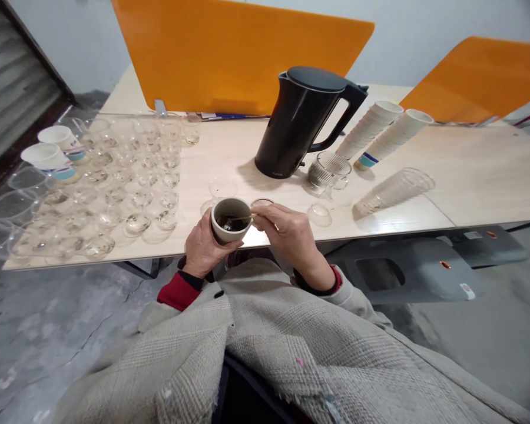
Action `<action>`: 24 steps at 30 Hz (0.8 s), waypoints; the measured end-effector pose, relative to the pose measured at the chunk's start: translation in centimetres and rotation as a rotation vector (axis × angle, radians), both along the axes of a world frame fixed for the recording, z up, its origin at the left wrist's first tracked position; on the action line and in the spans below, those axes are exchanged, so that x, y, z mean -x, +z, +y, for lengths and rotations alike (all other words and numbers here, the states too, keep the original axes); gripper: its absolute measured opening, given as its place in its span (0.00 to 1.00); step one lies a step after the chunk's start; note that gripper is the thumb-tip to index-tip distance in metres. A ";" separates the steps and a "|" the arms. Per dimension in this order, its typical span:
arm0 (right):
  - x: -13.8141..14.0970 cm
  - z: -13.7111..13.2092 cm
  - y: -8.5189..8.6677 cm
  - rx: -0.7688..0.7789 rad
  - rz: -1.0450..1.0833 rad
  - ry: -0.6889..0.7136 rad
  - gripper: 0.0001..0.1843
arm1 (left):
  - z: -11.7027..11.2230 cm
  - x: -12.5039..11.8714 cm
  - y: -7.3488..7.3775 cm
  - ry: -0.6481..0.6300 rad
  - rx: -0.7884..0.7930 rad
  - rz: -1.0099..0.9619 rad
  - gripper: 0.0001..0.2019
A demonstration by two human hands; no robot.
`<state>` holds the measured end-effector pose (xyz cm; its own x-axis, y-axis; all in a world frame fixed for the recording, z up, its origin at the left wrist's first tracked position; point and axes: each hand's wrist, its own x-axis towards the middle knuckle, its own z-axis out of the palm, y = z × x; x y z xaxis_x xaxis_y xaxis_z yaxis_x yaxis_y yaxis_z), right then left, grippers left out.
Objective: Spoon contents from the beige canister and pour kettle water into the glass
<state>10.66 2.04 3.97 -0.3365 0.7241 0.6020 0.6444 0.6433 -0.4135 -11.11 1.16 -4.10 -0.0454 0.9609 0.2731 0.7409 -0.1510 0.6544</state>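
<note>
My left hand (206, 247) is wrapped round a pale cup (228, 237) just in front of the table's front edge. Dark liquid with bits like tea leaves shows inside it. Between the pinched fingers of my right hand (291, 232) is a thin yellowish stick (241, 218), its far end down in the cup. Partly behind my right hand stands a round-rimmed thing whose kind I cannot make out. A clear plastic cup (223, 187) stands just beyond the pale cup. To the right is a ribbed glass cup (329, 171).
A black electric kettle (291, 123) stands behind my hands. Many clear cups (136, 224) and two paper cups (48, 160) crowd the left. Stacks of paper cups (393, 138) and clear cups (393, 191) lean right. Orange dividers (242, 56) stand behind; a grey stool (419, 271) is below.
</note>
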 end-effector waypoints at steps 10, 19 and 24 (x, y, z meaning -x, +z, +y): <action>-2.4 -0.7 -3.1 0.229 0.174 0.017 0.47 | -0.1 -0.1 0.1 -0.001 -0.003 -0.014 0.55; 0.6 0.4 -2.9 0.173 0.395 -0.008 0.12 | -0.1 -0.1 0.4 0.011 0.016 0.000 0.54; -0.5 -0.9 0.1 0.041 0.482 -0.102 0.09 | 0.0 0.1 0.4 0.011 0.010 -0.014 0.53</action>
